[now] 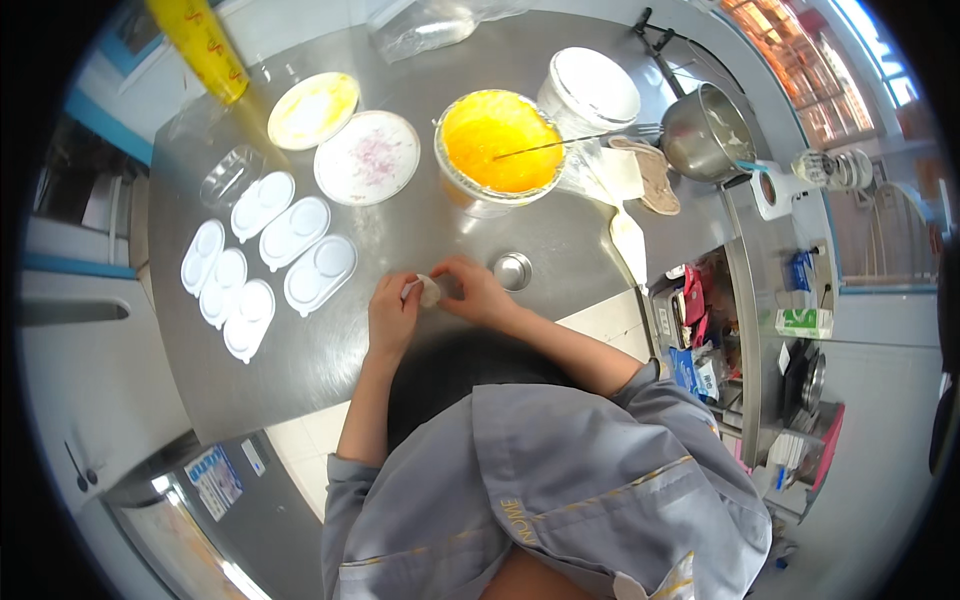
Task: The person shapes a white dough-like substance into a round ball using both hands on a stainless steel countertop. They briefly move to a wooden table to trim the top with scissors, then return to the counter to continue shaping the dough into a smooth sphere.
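My left hand [395, 311] pinches a small pale piece [429, 291], thin and whitish at its top edge; what it is I cannot tell. My right hand [474, 291] is beside it, thumb and fingers curved close to its right side; whether they touch it is unclear. A small round metal cup [512, 271] stands just right of my right hand. Beyond my hands is a white tub of yellow-orange filling [501, 142] with a thin metal stick in it. White lidded oval trays [321, 274] lie in rows on the left.
The steel table [337, 360] also bears a round white lid with pinkish residue [367, 157], a yellow-smeared lid [314, 110], a second white tub [589, 90], a piping bag [628, 244], a brown cloth [654, 176], a metal pot [706, 133] and a yellow film roll [199, 49]. Shelves stand right.
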A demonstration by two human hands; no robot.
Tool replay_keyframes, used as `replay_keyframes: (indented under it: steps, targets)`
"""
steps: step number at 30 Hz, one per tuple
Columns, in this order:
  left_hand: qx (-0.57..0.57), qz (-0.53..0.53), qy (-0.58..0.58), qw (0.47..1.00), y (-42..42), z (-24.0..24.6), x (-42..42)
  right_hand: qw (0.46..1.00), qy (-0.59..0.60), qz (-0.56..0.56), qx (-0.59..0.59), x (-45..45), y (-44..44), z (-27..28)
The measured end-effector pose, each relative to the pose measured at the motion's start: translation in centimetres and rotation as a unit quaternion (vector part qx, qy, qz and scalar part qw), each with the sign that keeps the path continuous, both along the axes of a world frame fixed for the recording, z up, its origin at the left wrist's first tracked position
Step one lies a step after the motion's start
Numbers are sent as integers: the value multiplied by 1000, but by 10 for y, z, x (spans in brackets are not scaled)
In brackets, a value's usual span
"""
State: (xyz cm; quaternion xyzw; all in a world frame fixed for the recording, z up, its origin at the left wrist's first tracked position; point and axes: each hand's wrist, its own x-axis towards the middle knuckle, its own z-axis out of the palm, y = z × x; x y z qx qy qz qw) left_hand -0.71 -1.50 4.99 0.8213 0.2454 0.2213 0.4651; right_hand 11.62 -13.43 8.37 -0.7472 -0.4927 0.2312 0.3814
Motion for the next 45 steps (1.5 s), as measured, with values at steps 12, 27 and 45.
replay_keyframes:
  steps: [12, 27, 45]
  targets:
    - [44, -182, 85, 979, 20, -21, -24, 994, 33, -3, -107, -1, -3, -32]
    - [91, 47, 78, 992, -18, 30, 6, 993, -89, 38, 74, -2, 9, -12]
    - [-614, 57, -441, 651, -22, 6, -108, 968, 115, 204, 93, -89, 71, 70]
